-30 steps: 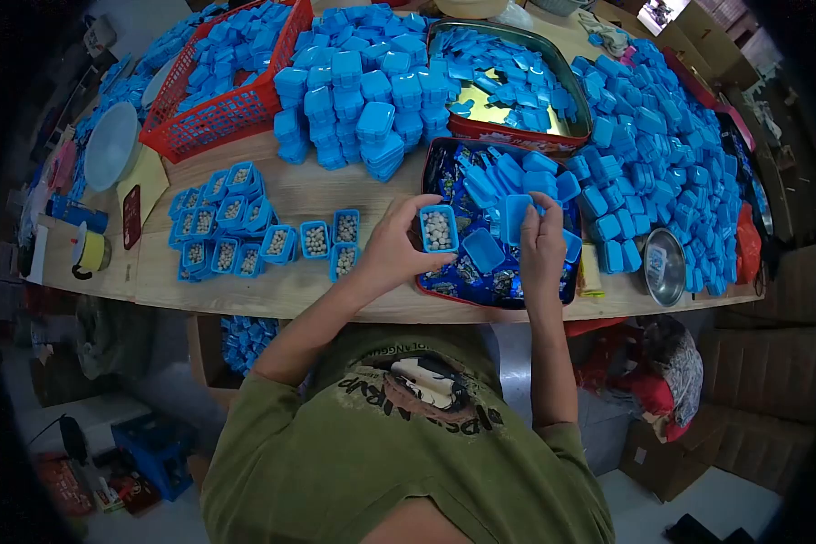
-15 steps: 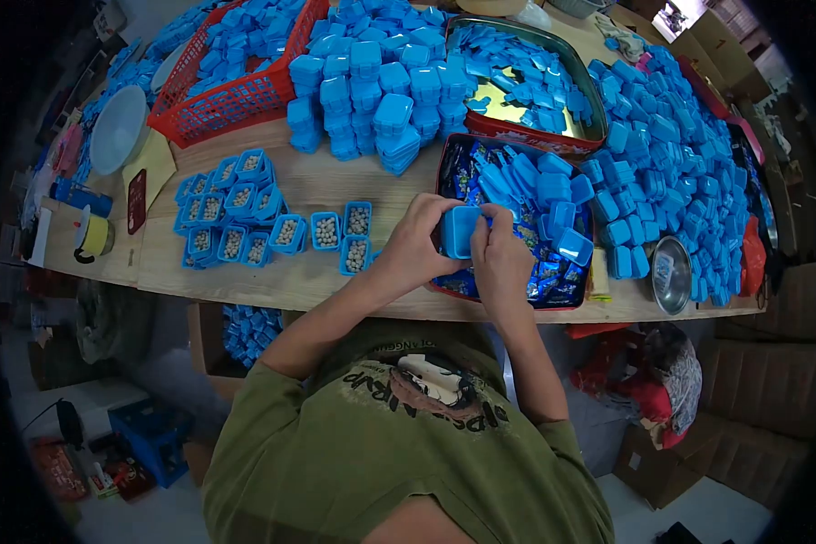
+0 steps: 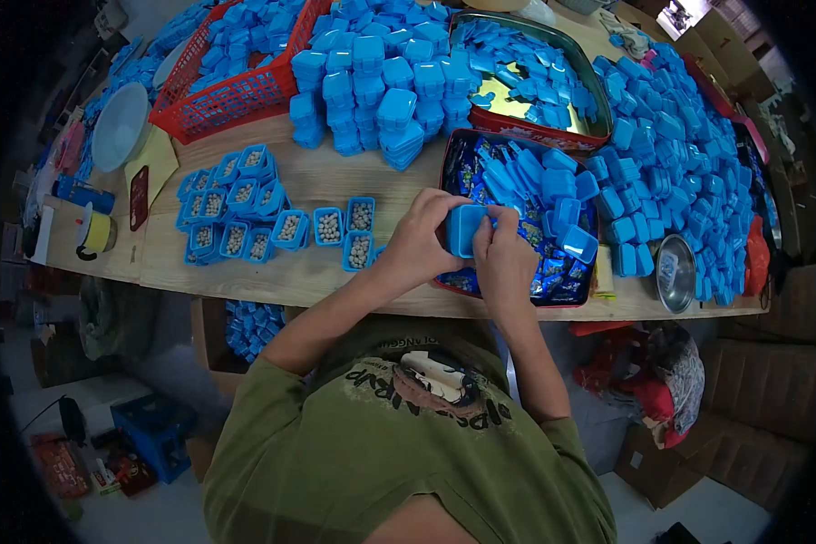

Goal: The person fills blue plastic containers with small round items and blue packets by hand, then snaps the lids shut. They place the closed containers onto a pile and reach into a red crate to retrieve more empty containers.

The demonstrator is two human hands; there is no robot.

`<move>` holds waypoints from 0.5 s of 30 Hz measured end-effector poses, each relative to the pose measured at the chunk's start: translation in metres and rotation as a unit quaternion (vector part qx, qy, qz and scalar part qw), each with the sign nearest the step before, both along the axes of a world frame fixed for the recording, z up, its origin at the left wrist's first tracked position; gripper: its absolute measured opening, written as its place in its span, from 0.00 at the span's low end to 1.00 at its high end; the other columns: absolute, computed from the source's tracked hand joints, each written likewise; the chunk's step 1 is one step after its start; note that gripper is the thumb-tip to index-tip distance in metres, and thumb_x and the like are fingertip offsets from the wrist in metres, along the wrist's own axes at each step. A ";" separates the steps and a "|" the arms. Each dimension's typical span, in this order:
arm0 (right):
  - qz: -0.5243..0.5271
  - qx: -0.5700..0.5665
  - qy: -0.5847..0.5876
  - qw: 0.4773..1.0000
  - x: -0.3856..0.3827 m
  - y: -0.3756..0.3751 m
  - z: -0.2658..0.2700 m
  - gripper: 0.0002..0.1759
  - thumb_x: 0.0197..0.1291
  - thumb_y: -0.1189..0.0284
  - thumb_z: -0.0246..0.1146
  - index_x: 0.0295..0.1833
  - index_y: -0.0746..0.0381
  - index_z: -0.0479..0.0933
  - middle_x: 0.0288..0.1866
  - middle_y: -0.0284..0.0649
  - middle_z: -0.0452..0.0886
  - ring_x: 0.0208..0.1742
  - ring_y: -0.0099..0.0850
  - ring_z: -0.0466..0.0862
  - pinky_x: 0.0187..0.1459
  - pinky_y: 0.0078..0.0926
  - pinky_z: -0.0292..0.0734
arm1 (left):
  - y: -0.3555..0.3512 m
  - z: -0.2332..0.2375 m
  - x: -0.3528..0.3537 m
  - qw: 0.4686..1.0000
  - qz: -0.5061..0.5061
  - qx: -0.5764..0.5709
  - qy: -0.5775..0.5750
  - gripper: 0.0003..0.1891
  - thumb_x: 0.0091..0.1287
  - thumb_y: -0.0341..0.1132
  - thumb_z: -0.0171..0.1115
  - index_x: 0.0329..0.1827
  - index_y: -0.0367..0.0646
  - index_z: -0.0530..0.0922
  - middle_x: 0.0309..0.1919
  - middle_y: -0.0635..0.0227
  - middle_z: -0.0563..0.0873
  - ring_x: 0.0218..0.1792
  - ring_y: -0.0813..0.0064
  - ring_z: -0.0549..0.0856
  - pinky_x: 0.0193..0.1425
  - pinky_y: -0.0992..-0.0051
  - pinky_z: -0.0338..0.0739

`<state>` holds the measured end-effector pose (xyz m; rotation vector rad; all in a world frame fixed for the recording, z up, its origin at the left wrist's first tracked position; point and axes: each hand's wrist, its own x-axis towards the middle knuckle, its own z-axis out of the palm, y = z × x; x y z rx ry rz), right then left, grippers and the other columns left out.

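Note:
A blue plastic box (image 3: 465,230) is held between my two hands, above the left part of a red-rimmed tray (image 3: 451,156). My left hand (image 3: 419,238) grips its left side, fingers over the top edge and thumb below. At its right edge my right hand (image 3: 505,257) is closed, with fingertips pressed on the box. Blue packets (image 3: 553,283), blue strips (image 3: 508,177) and small blue boxes (image 3: 576,245) lie in the tray. Left of my hands stand small open blue containers (image 3: 328,227) filled with pale round beads.
Stacked blue boxes (image 3: 396,109) stand behind, beside a red basket (image 3: 218,111). A tin (image 3: 598,127) with flat blue pieces is at the back. At right are a large heap of blue boxes (image 3: 671,154) and a metal bowl (image 3: 675,272). A cup (image 3: 100,234) stands at left.
The whole view has shifted slightly. Both hands still hold the blue box in nearly the same place, and its top face now shows a little more tilted.

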<state>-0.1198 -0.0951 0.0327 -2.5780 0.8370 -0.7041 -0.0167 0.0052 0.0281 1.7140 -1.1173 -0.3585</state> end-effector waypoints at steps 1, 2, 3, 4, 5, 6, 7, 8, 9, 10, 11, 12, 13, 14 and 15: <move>0.000 0.001 0.000 1.000 0.000 0.000 0.000 0.10 0.63 0.69 0.57 0.47 0.61 0.70 0.22 0.47 0.80 0.22 0.45 0.82 0.23 0.43 0.76 | 0.000 0.000 0.000 1.000 0.000 -0.004 -0.008 0.36 0.40 0.26 0.75 0.58 0.44 0.73 0.52 0.64 0.71 0.46 0.72 0.78 0.43 0.76 0.76; -0.007 0.003 0.004 1.000 -0.001 0.000 -0.001 0.10 0.63 0.69 0.57 0.47 0.61 0.70 0.22 0.47 0.80 0.22 0.45 0.82 0.23 0.43 0.76 | 0.000 -0.001 -0.001 1.000 0.000 -0.004 -0.008 0.36 0.40 0.26 0.75 0.58 0.44 0.73 0.52 0.64 0.71 0.46 0.72 0.78 0.43 0.76 0.76; -0.015 0.004 0.008 1.000 -0.001 0.000 -0.001 0.10 0.63 0.69 0.57 0.47 0.61 0.70 0.22 0.47 0.80 0.22 0.45 0.82 0.23 0.43 0.75 | 0.001 -0.002 -0.002 1.000 -0.001 -0.016 -0.017 0.36 0.40 0.27 0.76 0.58 0.44 0.73 0.53 0.64 0.71 0.47 0.72 0.78 0.43 0.76 0.77; -0.017 0.004 0.008 1.000 -0.001 -0.001 -0.002 0.10 0.63 0.69 0.57 0.47 0.61 0.70 0.22 0.47 0.80 0.22 0.45 0.82 0.23 0.43 0.75 | 0.000 -0.003 -0.002 0.999 -0.003 -0.030 -0.026 0.36 0.40 0.27 0.76 0.58 0.44 0.74 0.53 0.64 0.71 0.49 0.71 0.78 0.44 0.75 0.77; -0.021 0.007 -0.001 1.000 -0.001 0.001 -0.003 0.10 0.63 0.68 0.57 0.46 0.61 0.70 0.21 0.47 0.80 0.22 0.45 0.82 0.23 0.43 0.75 | 0.000 0.000 -0.003 0.999 -0.006 -0.029 -0.024 0.36 0.40 0.27 0.76 0.58 0.44 0.74 0.53 0.64 0.71 0.49 0.71 0.78 0.44 0.75 0.77; -0.025 0.011 -0.009 1.000 -0.002 0.001 -0.005 0.10 0.63 0.68 0.57 0.46 0.61 0.70 0.21 0.47 0.80 0.21 0.45 0.82 0.23 0.43 0.75 | 0.002 0.006 -0.004 1.000 -0.012 -0.020 -0.003 0.37 0.40 0.27 0.76 0.59 0.44 0.74 0.53 0.63 0.70 0.49 0.71 0.78 0.45 0.75 0.77; -0.027 0.012 -0.008 1.000 -0.002 0.001 -0.006 0.10 0.63 0.68 0.57 0.46 0.61 0.70 0.21 0.47 0.80 0.21 0.45 0.82 0.23 0.43 0.75 | 0.004 0.009 -0.004 1.000 -0.018 -0.011 0.018 0.37 0.40 0.27 0.77 0.59 0.45 0.74 0.53 0.63 0.70 0.50 0.71 0.78 0.46 0.75 0.77; -0.015 0.013 -0.022 1.000 -0.002 0.000 -0.007 0.10 0.63 0.69 0.56 0.46 0.62 0.70 0.21 0.47 0.80 0.21 0.45 0.82 0.22 0.43 0.75 | 0.004 0.008 -0.003 1.000 -0.018 -0.010 0.017 0.37 0.40 0.27 0.77 0.59 0.45 0.74 0.53 0.63 0.70 0.50 0.71 0.78 0.46 0.75 0.77; -0.002 0.015 -0.035 0.999 -0.001 -0.001 -0.007 0.09 0.63 0.69 0.56 0.46 0.62 0.69 0.20 0.47 0.79 0.21 0.45 0.81 0.22 0.42 0.76 | 0.004 0.005 -0.001 0.999 -0.024 -0.012 0.026 0.37 0.40 0.30 0.77 0.59 0.45 0.73 0.52 0.61 0.71 0.51 0.65 0.77 0.50 0.71 0.76; -0.003 0.017 -0.035 0.999 0.000 0.000 -0.006 0.09 0.63 0.69 0.56 0.46 0.62 0.69 0.20 0.47 0.79 0.21 0.45 0.81 0.22 0.42 0.76 | 0.004 0.001 0.000 0.999 -0.031 -0.015 0.036 0.38 0.41 0.33 0.78 0.59 0.45 0.72 0.52 0.59 0.71 0.52 0.59 0.77 0.54 0.67 0.76; 0.017 0.031 -0.033 0.999 0.000 0.000 -0.004 0.09 0.63 0.69 0.56 0.46 0.61 0.69 0.22 0.48 0.80 0.22 0.46 0.82 0.23 0.43 0.75 | 0.004 -0.004 0.001 0.999 -0.033 -0.013 0.037 0.38 0.41 0.33 0.78 0.59 0.45 0.72 0.52 0.59 0.71 0.52 0.59 0.77 0.54 0.67 0.76; 0.035 0.046 -0.031 0.998 -0.001 -0.001 -0.003 0.09 0.64 0.69 0.57 0.46 0.61 0.70 0.23 0.49 0.80 0.24 0.47 0.82 0.25 0.44 0.75 | 0.004 -0.009 0.003 0.999 -0.027 -0.031 0.036 0.37 0.41 0.34 0.78 0.58 0.44 0.74 0.51 0.60 0.73 0.52 0.60 0.77 0.54 0.66 0.76; 0.032 0.046 -0.030 0.998 -0.002 -0.003 -0.004 0.09 0.64 0.69 0.57 0.46 0.61 0.70 0.23 0.49 0.80 0.24 0.47 0.82 0.25 0.44 0.75 | 0.004 -0.012 0.004 0.998 -0.020 -0.048 0.036 0.36 0.41 0.35 0.79 0.57 0.43 0.75 0.50 0.60 0.74 0.52 0.61 0.78 0.54 0.66 0.75; 0.044 0.161 -0.050 0.985 -0.004 -0.007 -0.005 0.08 0.63 0.69 0.57 0.45 0.60 0.70 0.25 0.49 0.80 0.27 0.47 0.82 0.26 0.44 0.74 | 0.005 -0.012 0.007 0.998 -0.023 -0.048 0.038 0.36 0.41 0.35 0.79 0.57 0.43 0.75 0.50 0.60 0.74 0.52 0.61 0.78 0.54 0.66 0.75; 0.055 0.274 -0.070 0.958 -0.007 -0.010 -0.006 0.08 0.63 0.69 0.58 0.44 0.59 0.71 0.27 0.50 0.81 0.29 0.48 0.82 0.28 0.45 0.73 | 0.006 -0.013 0.010 0.998 -0.012 -0.040 0.049 0.35 0.43 0.31 0.78 0.58 0.42 0.74 0.50 0.64 0.73 0.51 0.67 0.78 0.53 0.70 0.77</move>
